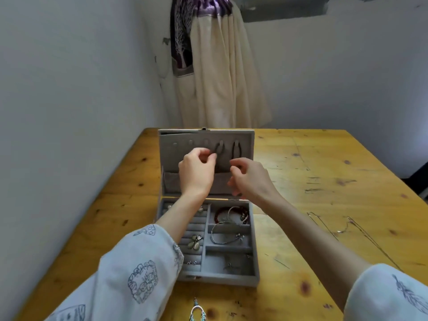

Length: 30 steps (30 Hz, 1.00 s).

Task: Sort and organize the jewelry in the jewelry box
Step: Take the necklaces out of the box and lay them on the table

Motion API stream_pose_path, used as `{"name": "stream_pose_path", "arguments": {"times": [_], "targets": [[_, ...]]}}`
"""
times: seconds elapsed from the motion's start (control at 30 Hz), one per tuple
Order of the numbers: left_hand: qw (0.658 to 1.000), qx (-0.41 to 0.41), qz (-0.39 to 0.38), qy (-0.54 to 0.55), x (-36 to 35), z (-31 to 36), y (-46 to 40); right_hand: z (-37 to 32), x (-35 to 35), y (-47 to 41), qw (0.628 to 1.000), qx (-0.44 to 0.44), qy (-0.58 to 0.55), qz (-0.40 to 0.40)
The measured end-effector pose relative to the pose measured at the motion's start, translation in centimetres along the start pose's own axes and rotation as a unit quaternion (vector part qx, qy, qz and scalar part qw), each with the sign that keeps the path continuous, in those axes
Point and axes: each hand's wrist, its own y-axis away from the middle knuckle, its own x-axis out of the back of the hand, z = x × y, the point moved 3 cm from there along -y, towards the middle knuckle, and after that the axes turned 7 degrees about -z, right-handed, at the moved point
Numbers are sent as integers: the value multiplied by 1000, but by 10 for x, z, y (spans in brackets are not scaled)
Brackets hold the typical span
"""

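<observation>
Grey velvet lines the jewelry box [253,278], which sits open at the centre of the frame on a knotty, scratched yellow pine table [335,172]. Its lid [245,140] stands upright in the middle of the frame, with a row of small padded hooks [190,142] across its top and a gathered fabric pocket [171,180] below.

My left hand [196,173] is raised against the lid, thumb and forefinger pinched on a thin dark cord [218,148] looped over one hook. A second dark cord [236,149] hangs from the hook to the right of it. My right hand [249,178] hovers just beside, fingers curled inward; whether it grips anything I cannot tell.

Below my wrists, the tray shows ridged ring rolls on the left holding a pale petal-shaped brooch [195,243] and tiny studs [192,262]. The right-hand compartments hold a dark red beaded bracelet [218,216], a thin silver bangle [222,237], and a small blurred metal piece [229,265].

On the table at the right of the frame lies a fine chain [342,229], well apart from the box. At the bottom edge, a turquoise-beaded piece [198,312] pokes in.

My printed white cotton sleeves [129,274] fill the lower corners.
</observation>
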Motion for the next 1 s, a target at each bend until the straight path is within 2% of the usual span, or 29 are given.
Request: {"name": "stream_pose_path", "arguments": {"times": [0.23, 0.5, 0.63, 0.7, 0.8, 0.93, 1.0], "targets": [[994, 88, -51, 39, -14, 4, -12, 1, -11, -11, 997, -41, -54, -44], [983, 5, -110, 147, 12, 23, -28, -6, -13, -14, 997, -12, -66, -40], [949, -39, -164, 265, 26, 45, -29, -13, -16, -12, 994, 18, -99, -47], [928, -41, -182, 321, 32, 53, -29, -16, -14, -13, 994, 35, -98, -23], [920, -52, -180, 344, 41, 59, -30, -19, -5, -10, 996, 58, -66, 9], [899, -26, -149, 410, 53, 63, -34, -32, 14, 4, 995, 76, -67, -21], [874, -1, -142, 465, 57, 64, -33, -37, 22, 10, 985, 69, -146, -68]]}}
